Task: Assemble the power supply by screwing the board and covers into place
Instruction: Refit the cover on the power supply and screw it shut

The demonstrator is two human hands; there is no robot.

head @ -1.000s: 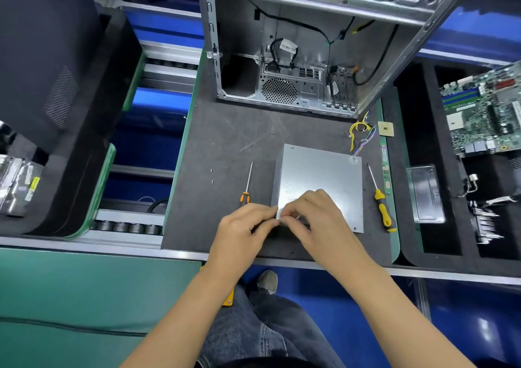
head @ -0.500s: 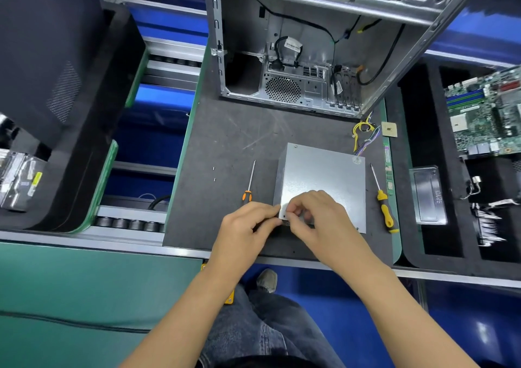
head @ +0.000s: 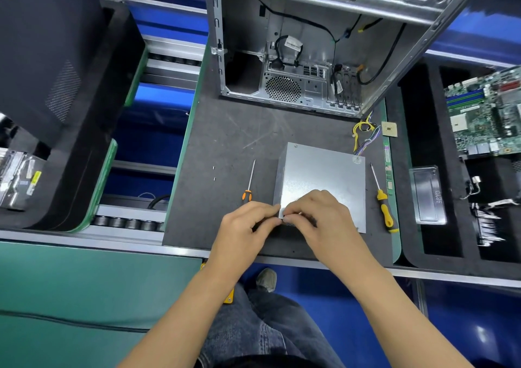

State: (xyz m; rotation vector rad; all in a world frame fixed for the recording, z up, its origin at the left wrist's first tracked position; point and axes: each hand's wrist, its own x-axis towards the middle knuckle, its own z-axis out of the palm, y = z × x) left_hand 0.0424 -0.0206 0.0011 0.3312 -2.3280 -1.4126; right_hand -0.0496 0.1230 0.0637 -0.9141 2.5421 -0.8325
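— Working at the near left corner of the power supply, both hands meet there. Why so close together?

— My guess is a small screw is being started by hand. The right hand has its fingertips curled and pinched together right at the corner; whatever they pinch is too small to make out (a screw, I'd suppose, given the task). The left hand has its thumb and forefinger closed on the corner's edge, probably to steady the box.

— And the tools?

— Neither is in use. An orange-handled screwdriver lies just left of the box, a yellow-handled screwdriver just right of it, both within easy reach for tightening afterwards. Two tiny screws lie further left on the dark mat.

— Where does the box sit, and how does it look?

— Flat on the mat, near its front edge, in front of the open computer case. It is a plain grey metal box with its cover on, a round sticker at the far right corner and a bundle of yellow and coloured wires trailing from the back. A screw head shows at the far left corner.
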